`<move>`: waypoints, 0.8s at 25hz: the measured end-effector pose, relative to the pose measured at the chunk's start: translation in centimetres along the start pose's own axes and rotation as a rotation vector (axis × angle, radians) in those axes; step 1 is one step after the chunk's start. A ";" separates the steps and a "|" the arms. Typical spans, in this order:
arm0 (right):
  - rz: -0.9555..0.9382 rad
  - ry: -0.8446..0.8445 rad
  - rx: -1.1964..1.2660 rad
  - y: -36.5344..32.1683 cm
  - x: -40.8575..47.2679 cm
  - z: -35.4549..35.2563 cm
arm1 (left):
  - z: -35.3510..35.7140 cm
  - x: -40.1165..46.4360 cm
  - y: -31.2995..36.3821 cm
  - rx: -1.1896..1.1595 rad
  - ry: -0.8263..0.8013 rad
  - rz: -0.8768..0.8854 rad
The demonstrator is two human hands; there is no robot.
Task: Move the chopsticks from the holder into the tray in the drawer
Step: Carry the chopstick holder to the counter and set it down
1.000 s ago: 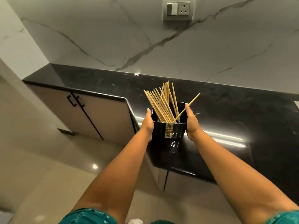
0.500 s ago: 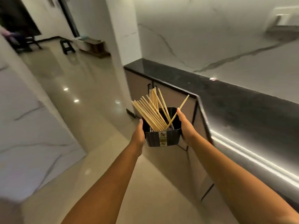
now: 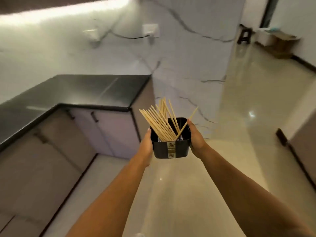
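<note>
Head-worn view, forward and down

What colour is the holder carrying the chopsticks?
Black, with a small patterned label on its front; the holder shows best in the head view.

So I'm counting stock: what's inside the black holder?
A bundle of wooden chopsticks leans in the holder. Their lower ends and the holder's bottom are hidden by its wall.
</note>
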State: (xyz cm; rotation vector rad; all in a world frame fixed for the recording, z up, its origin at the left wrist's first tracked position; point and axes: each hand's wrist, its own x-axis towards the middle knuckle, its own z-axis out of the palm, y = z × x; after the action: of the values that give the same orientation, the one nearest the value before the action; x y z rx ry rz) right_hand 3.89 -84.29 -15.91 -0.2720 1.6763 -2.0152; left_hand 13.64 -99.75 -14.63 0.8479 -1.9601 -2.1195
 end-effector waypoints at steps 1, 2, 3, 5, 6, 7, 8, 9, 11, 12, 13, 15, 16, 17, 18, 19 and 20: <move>0.011 -0.091 -0.025 0.7 1.0 4.8 | -4.6 -0.7 -0.1 -0.039 0.094 -0.017; 0.020 -0.167 -0.040 1.3 1.8 9.0 | -8.4 -1.4 -0.1 -0.061 0.184 -0.030; 0.028 -0.236 -0.055 2.0 2.6 12.8 | -12.0 -2.1 -0.1 -0.076 0.266 -0.036; 0.064 -0.378 -0.080 3.3 4.0 20.4 | -18.7 -3.6 -0.2 -0.113 0.424 -0.047; 0.082 -0.465 -0.093 4.1 4.7 24.7 | -22.2 -4.4 -0.2 -0.145 0.509 -0.055; 0.099 -0.549 -0.102 5.0 5.2 28.5 | -25.3 -5.2 -0.2 -0.171 0.576 -0.063; 0.111 -0.625 -0.113 5.8 5.7 32.0 | -28.1 -5.8 -0.2 -0.190 0.633 -0.063; 0.128 -0.692 -0.109 6.6 6.0 35.6 | -30.9 -6.5 -0.2 -0.213 0.688 -0.055; 0.176 -0.821 -0.098 7.8 6.5 42.6 | -36.0 -7.8 -0.2 -0.263 0.807 -0.032; 0.209 -0.880 -0.098 8.2 6.5 46.0 | -38.3 -8.6 -0.1 -0.285 0.873 -0.018; 0.249 -0.930 -0.108 8.7 6.3 49.0 | -40.2 -9.7 -0.1 -0.301 0.927 -0.011; 0.290 -1.050 -0.126 9.6 5.1 54.8 | -44.1 -12.0 -0.6 -0.294 1.008 0.039; 0.298 -1.111 -0.128 10.2 4.0 57.7 | -46.0 -13.5 -1.0 -0.293 1.055 0.068; 0.310 -1.160 -0.116 10.6 2.8 60.1 | -47.7 -15.0 -1.4 -0.294 1.099 0.080; 0.322 -1.208 -0.101 11.0 1.5 62.5 | -49.4 -16.5 -1.8 -0.299 1.136 0.081; 0.339 -1.263 -0.092 11.3 0.0 64.8 | -51.1 -18.1 -2.2 -0.306 1.165 0.085; 0.353 -1.312 -0.097 11.8 -1.3 66.9 | -52.7 -19.5 -2.8 -0.317 1.186 0.095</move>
State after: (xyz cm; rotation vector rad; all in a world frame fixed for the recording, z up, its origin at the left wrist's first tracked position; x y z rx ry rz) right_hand 38.48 -142.71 -12.25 -0.9802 0.8423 -0.9996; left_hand 56.02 -136.56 -11.05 1.4136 -0.9759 -1.2421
